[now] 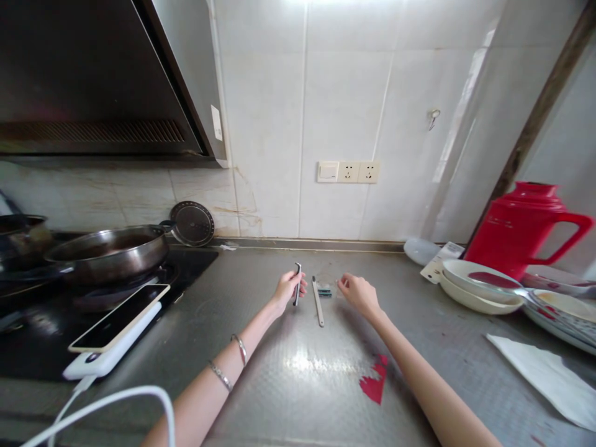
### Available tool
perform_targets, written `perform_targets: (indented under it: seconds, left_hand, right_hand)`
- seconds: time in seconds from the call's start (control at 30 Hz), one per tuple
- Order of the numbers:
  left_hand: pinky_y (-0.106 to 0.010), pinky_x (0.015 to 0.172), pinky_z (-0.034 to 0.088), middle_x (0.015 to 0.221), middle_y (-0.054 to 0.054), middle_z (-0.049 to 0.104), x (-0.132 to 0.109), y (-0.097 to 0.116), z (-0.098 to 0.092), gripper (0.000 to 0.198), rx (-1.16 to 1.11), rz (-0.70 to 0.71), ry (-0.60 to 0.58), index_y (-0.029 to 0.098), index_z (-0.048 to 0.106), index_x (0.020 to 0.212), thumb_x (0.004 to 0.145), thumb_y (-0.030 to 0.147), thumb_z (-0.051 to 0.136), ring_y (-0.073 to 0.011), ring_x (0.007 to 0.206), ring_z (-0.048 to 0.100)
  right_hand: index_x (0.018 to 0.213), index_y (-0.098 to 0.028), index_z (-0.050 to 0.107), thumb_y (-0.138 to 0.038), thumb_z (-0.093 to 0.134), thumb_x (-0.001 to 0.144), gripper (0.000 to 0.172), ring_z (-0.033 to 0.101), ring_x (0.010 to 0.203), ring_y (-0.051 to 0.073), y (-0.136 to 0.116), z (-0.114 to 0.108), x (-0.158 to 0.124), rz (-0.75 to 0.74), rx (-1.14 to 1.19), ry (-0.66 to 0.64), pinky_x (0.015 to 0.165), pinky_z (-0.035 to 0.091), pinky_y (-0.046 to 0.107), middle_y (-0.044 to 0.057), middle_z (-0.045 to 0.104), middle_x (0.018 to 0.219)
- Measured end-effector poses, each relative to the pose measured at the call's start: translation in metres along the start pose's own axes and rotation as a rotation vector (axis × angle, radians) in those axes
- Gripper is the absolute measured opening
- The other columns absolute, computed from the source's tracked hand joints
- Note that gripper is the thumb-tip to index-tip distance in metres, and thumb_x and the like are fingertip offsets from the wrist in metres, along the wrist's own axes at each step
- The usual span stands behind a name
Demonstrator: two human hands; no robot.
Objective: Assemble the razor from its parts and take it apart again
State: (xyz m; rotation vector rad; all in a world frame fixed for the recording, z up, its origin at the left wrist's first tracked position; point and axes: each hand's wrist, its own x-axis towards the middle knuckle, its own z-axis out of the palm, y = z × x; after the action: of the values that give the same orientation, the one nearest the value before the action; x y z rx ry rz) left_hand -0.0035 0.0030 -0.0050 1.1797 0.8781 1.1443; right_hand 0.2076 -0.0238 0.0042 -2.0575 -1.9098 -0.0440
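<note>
My left hand [287, 290] is closed round a slim black-and-silver tool [297, 284] with a hooked top end, held upright just above the counter. To its right, a thin pale stick-like tool [318, 302] with a dark tip lies on the metal surface. Beside that stick is a small dark-and-teal flat piece [325, 292], too small to name. My right hand [357, 292] is closed, its fingertips pinched together near some faint clear plastic. Whatever those fingers hold is too small to make out.
A torn red scrap [375, 380] lies on the counter [279, 397]. Left are a steel pan [114, 251] on the stove and a phone [120, 318] over a white power bank with a cable. Right stand a red thermos jug [516, 233], stacked dishes [479, 298] and white paper [544, 375].
</note>
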Motion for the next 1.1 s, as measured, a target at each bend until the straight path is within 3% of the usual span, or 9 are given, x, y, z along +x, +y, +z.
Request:
perform_targets:
  seconds: [0.17,0.33,0.47,0.63,1.1]
  left_hand:
    - [-0.021,0.048,0.046,0.072,-0.004,0.064,-0.006,0.003,0.003,0.027,0.040,0.047,0.031,0.012,0.057,0.088,0.075,0.036,0.061,-0.0093,0.050,0.058]
    - [-0.022,0.048,0.046,0.070,-0.004,0.066,-0.010,0.003,0.009,0.029,0.076,0.090,0.017,0.012,0.059,0.085,0.071,0.037,0.065,-0.0099,0.048,0.058]
    - [-0.022,0.048,0.047,0.068,-0.004,0.065,-0.011,0.003,0.011,0.030,0.083,0.094,0.007,0.012,0.059,0.084,0.069,0.036,0.067,-0.0108,0.048,0.059]
    - [-0.022,0.047,0.047,0.068,-0.004,0.065,-0.011,0.002,0.010,0.030,0.082,0.100,0.012,0.012,0.058,0.083,0.068,0.036,0.067,-0.0109,0.048,0.059]
    - [-0.022,0.048,0.045,0.067,-0.005,0.067,-0.009,-0.001,0.009,0.028,0.099,0.074,0.009,0.012,0.061,0.080,0.066,0.035,0.069,-0.0113,0.049,0.059]
  right_hand:
    - [0.080,-0.022,0.067,-0.045,0.045,0.081,0.032,0.063,0.078,0.020,-0.034,-0.002,-0.015,-0.053,0.077,-0.187,0.060,0.039,0.024,0.008,0.069,0.083]
    - [0.077,-0.020,0.068,-0.057,0.038,0.081,0.048,0.065,0.079,0.024,-0.050,-0.003,-0.030,-0.100,0.012,-0.219,0.063,0.043,0.028,0.011,0.069,0.081]
    - [0.086,-0.020,0.068,-0.050,0.039,0.083,0.042,0.065,0.083,0.025,-0.059,-0.004,-0.036,-0.112,-0.034,-0.233,0.068,0.045,0.031,0.012,0.069,0.088]
    - [0.095,-0.017,0.066,-0.042,0.038,0.084,0.039,0.064,0.089,0.027,-0.064,-0.001,-0.040,-0.110,-0.075,-0.240,0.072,0.046,0.034,0.015,0.068,0.094]
    - [0.093,-0.016,0.065,-0.030,0.038,0.084,0.032,0.065,0.085,0.024,-0.059,0.013,-0.035,-0.109,0.009,-0.258,0.068,0.045,0.029,0.016,0.068,0.094]
